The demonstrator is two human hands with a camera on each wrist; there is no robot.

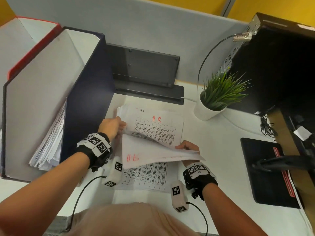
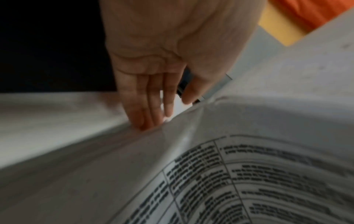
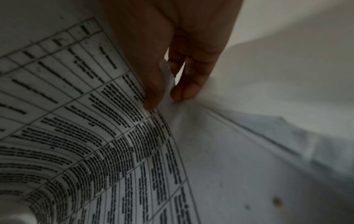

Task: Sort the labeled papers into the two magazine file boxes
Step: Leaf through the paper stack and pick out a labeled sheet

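Note:
A stack of printed table sheets (image 1: 160, 128) lies on the white desk, its top page marked "H.R" in red. Above it hangs one lifted sheet (image 1: 153, 152), bowed, with red letters showing through. My right hand (image 1: 187, 147) pinches that sheet's right edge between thumb and finger (image 3: 166, 100). My left hand (image 1: 117, 126) is at the sheet's left edge, its straight fingers (image 2: 151, 115) touching the paper and the thumb apart. At the left stand the navy file box (image 1: 88, 82), with papers (image 1: 49, 138) inside, and the red file box (image 1: 34, 45) behind it.
A potted green plant (image 1: 211, 106) stands right of the stack. A black stand (image 1: 144, 68) sits against the grey partition behind it. A dark computer tower (image 1: 281, 65) and a black pad (image 1: 265, 171) fill the right side. Cables trail from my wrist cameras.

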